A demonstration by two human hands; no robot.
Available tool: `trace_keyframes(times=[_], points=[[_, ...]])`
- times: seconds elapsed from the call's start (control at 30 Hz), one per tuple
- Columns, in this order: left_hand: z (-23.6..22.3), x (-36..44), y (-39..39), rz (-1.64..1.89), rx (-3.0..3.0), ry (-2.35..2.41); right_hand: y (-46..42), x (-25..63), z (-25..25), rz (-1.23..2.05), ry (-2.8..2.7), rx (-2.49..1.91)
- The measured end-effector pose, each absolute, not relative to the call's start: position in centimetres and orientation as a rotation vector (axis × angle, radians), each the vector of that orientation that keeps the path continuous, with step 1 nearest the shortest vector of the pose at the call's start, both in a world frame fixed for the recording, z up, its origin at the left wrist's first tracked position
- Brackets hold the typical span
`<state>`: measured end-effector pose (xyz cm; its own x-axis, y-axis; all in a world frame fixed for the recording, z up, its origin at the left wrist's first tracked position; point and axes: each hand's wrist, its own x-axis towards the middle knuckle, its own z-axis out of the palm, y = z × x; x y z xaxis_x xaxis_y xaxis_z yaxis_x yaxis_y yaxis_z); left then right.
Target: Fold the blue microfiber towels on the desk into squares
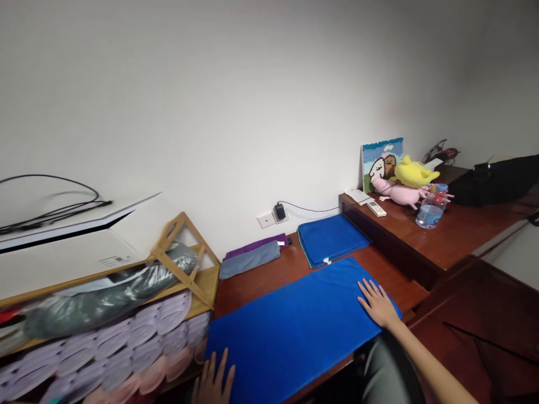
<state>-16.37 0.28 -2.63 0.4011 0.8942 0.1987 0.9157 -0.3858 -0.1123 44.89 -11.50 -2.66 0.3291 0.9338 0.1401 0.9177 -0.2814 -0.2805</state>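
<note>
A blue towel (290, 325) lies spread out on the brown wooden desk (248, 289), reaching over its left side and front edge. My left hand (214, 381) rests at the towel's near left corner, fingers apart; the lower part of that hand is cut off by the frame. On the towel's right end lies my right hand (378, 303), flat with its fingers spread. Just behind the towel sits a folded stack of blue cloth (332, 238) with a white tag. Folded grey-blue cloth (250, 260) and purple cloth (256, 245) lie by the wall.
Left of the desk stands a wooden rack (202, 286) with lilac and pink slippers (143, 325) and a plastic-wrapped green bundle (118, 300). On the raised right section are a water bottle (430, 210), plush toys (415, 171) and a remote (376, 209). A black chair (389, 370) stands in front.
</note>
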Motion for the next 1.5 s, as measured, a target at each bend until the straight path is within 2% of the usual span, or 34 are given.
trace_keyframes(times=[0.13, 0.3, 0.5, 0.73, 0.97, 1.13, 1.23, 1.37, 1.5], points=[[-2.2, -15.9, 0.6, -0.281, -2.439, -1.678, -11.1, 45.6, -2.8, 0.053, -1.629, -2.291], [-0.3, -14.6, 3.2, -0.398, -2.416, -1.644, -5.6, 45.9, -1.0, -0.016, -1.711, -2.218], [0.0, -11.4, 8.6, -0.251, -2.360, -1.843, -0.4, 46.8, -1.0, 0.171, -1.805, -2.335], [-2.6, -12.1, 9.7, -0.220, -2.330, -1.793, -0.4, 48.1, -3.6, 0.123, -1.791, -2.329], [-0.1, -12.2, 10.1, -0.140, -2.402, -1.817, -0.5, 49.0, -1.9, 0.097, -1.756, -2.397], [1.0, -11.3, 10.8, -0.233, -2.467, -1.764, 1.3, 40.8, 2.4, -0.009, -1.837, -2.212], [0.2, -10.6, 10.9, -0.222, -2.505, -1.780, 2.9, 31.2, 4.2, 0.127, -2.004, -1.941], [-1.2, -10.5, 10.9, -0.202, -2.503, -1.829, 4.5, 21.0, 4.2, 0.373, -2.125, -1.751], [-1.3, -10.5, 10.7, -0.212, -2.488, -1.847, 4.1, 21.2, 3.0, 0.456, -2.150, -1.867]])
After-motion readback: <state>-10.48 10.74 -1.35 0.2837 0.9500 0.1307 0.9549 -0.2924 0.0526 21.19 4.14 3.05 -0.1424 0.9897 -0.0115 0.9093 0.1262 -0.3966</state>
